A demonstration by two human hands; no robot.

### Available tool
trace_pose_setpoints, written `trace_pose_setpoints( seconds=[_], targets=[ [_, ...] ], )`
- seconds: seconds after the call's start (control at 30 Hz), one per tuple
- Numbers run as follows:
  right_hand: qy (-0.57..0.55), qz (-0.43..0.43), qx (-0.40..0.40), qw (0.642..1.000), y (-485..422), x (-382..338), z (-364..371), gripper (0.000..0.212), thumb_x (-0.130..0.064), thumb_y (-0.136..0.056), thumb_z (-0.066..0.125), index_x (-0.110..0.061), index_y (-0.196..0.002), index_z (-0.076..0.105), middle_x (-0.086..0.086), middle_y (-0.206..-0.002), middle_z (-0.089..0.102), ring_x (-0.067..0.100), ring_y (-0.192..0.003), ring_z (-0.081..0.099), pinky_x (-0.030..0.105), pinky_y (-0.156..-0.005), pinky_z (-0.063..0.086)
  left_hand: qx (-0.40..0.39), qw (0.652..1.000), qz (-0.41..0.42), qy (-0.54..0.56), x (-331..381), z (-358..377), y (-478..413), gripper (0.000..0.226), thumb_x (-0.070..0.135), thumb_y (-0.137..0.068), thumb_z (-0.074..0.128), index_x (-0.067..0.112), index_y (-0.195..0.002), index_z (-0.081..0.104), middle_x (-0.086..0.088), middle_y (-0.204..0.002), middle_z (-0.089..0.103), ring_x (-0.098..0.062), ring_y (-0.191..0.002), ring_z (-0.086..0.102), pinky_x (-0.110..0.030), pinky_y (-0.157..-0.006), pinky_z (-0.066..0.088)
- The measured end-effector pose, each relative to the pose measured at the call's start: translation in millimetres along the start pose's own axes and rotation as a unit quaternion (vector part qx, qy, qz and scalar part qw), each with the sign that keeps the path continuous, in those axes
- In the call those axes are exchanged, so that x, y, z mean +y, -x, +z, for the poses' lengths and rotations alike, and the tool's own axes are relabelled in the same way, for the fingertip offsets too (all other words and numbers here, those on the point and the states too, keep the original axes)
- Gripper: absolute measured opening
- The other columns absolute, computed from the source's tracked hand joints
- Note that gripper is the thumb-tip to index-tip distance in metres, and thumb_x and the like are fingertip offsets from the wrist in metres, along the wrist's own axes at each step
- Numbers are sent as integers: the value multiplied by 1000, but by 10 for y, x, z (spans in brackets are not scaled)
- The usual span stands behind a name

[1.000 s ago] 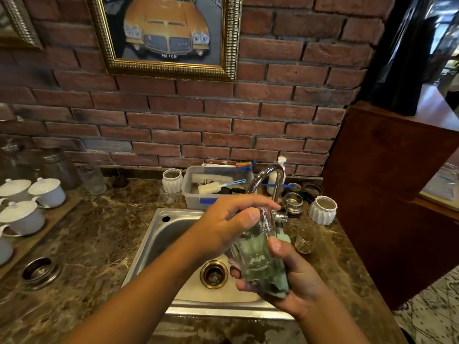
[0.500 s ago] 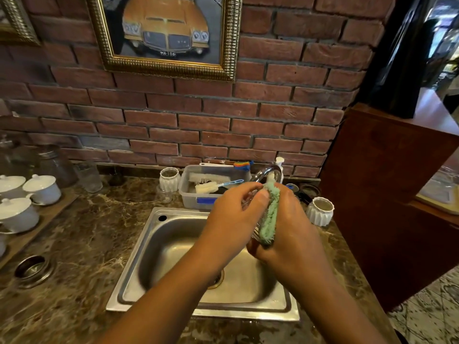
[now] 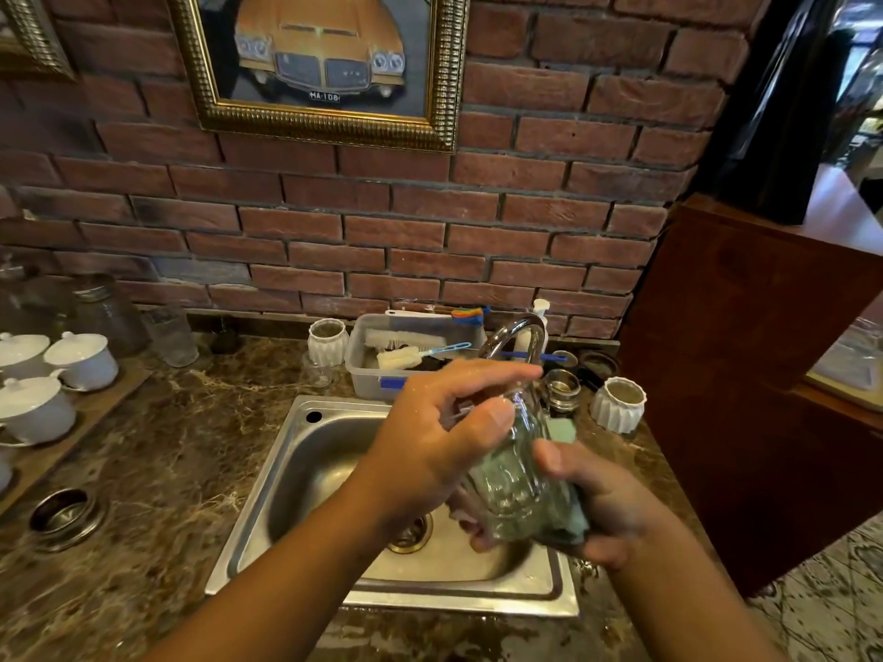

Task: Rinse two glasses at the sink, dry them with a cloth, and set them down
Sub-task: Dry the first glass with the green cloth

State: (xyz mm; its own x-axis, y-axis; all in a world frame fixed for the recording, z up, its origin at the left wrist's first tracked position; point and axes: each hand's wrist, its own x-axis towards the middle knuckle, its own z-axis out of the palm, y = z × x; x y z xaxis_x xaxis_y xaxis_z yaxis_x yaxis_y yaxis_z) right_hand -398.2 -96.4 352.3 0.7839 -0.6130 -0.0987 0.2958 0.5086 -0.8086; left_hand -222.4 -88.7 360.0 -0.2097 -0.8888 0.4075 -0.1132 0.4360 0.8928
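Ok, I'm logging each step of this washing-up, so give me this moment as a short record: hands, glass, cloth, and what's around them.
left hand: grips the glass near its upper end
right hand: cups the glass's lower end, green cloth pressed between palm and glass
glass: clear, ribbed, tilted, held over the sink
green cloth: lies against the glass's right side
tap: just behind the hands; no running water visible
behind the sink: plastic tub holding brushes
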Motion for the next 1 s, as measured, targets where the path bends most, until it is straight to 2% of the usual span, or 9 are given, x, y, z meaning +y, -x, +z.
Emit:
trace_pose_setpoints(
  seconds=[0.1,0.2,0.3,0.4,0.5,0.6,0.73,0.87,1.0],
  targets=[
    [-63,-11,-28,998,-30,190,0,57,-28,-71,90,-4,-120,71,21,-113,72,34,-100,72,44,-81,62,-62,998,-15,-18,-28,-86,-72,47,54,-83,48,36,-117,74,4,-114,73,-16,-108,68,-27,-89,54],
    [-46,-35,93,994,-82,296,-1,70,-27,-54,99,-2,-114,73,27,-111,72,40,-94,74,44,-68,64,-72,996,-24,-54,-150,-158,-112,58,61,-85,45,28,-126,70,1,-121,70,-13,-114,65,-31,-94,51],
    [100,-106,221,964,-121,208,-3,79,-28,-57,93,-13,-127,60,19,-113,74,35,-96,75,46,-73,64,-9,997,-70,-27,-228,-110,-27,80,85,-77,49,37,-140,54,15,-139,58,3,-125,56,-20,-95,51],
    [355,-192,345,847,-144,68,12,71,-37,-61,91,-30,-119,50,-5,-108,71,12,-94,73,29,-74,63,119,977,-158,74,-241,15,39,63,62,-81,65,33,-135,52,2,-130,63,-9,-112,68,-30,-84,62],
    [466,-237,379,763,-176,74,22,79,-38,-62,94,-34,-120,42,-27,-108,63,-8,-94,66,9,-72,53,158,940,-221,205,-227,127,84,54,43,-79,64,14,-125,62,-13,-113,75,-27,-99,76,-42,-83,64],
    [498,-261,398,725,-198,144,50,83,-44,-64,89,-39,-127,36,-21,-109,64,-6,-98,66,14,-74,56,168,922,-219,271,-206,184,151,33,34,-85,65,14,-111,69,-9,-103,80,-22,-97,77,-28,-76,63],
    [620,-236,402,631,-264,226,130,98,-40,-67,87,-34,-145,28,-13,-130,49,0,-110,54,22,-84,50,173,907,-223,312,-180,269,178,57,27,-64,79,14,-117,62,-2,-100,81,-17,-96,77,-22,-71,60],
    [627,-238,400,625,-319,352,155,99,-35,-72,83,-27,-153,25,-12,-140,44,-8,-113,46,5,-79,43,200,895,-217,335,-129,327,168,60,18,-59,81,15,-115,60,1,-92,81,-14,-87,78,-20,-65,59],
    [581,-268,367,675,-336,381,78,94,-26,-78,79,-27,-154,24,-12,-143,48,3,-133,47,12,-104,40,204,865,-246,387,-107,253,106,69,21,-62,82,7,-125,59,-8,-96,81,-17,-83,79,-23,-61,60]
  ],
)
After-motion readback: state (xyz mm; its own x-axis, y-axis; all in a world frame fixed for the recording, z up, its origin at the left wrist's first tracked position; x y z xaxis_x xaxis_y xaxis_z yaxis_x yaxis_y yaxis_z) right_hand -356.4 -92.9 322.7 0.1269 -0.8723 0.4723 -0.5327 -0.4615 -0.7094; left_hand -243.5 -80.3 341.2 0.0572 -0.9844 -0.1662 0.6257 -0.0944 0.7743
